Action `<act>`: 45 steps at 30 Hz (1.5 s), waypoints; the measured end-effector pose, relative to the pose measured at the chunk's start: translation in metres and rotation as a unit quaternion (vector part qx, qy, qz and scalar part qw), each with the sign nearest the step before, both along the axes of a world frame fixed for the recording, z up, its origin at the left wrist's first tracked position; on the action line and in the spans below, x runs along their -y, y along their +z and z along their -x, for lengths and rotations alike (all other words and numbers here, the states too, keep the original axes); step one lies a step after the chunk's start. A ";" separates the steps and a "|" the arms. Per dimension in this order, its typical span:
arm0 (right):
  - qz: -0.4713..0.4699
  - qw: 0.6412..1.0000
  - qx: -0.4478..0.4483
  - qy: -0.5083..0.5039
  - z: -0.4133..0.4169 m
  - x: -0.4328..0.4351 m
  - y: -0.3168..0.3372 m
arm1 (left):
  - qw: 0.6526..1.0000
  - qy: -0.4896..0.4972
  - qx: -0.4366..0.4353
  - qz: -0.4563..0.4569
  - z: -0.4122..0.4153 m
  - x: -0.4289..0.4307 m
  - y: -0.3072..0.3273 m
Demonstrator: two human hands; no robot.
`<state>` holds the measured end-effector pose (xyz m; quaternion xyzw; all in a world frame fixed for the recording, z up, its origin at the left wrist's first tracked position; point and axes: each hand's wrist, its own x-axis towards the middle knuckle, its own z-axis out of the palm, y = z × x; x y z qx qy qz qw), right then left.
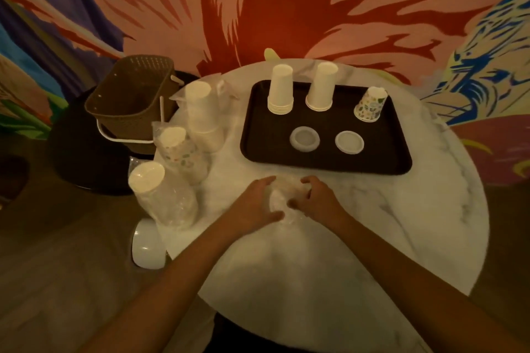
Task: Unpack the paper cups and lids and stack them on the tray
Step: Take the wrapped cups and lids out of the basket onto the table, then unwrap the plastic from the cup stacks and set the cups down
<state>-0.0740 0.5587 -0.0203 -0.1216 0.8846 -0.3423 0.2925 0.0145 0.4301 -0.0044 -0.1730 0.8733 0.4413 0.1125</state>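
Head view: left hand (255,205) and right hand (319,198) both grip a clear plastic packet (282,199) mid-desk (415,223), just before the near edge of the tray (258,135), which holds cups (280,92) and lids (304,138).

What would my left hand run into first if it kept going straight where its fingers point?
Besides the pack it grips, the left hand points forward and slightly right, so it would likely meet the near rim of the tray first, then the left lid. Depth is unclear.

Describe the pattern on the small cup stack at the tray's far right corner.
The small cup stack is white with a leafy floral print in blue, green and yellow, seen in the head view.
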 end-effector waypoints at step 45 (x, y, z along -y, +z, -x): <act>0.136 0.982 -0.101 0.081 0.006 0.088 0.009 | 0.934 0.340 -0.070 0.082 -0.078 0.096 0.057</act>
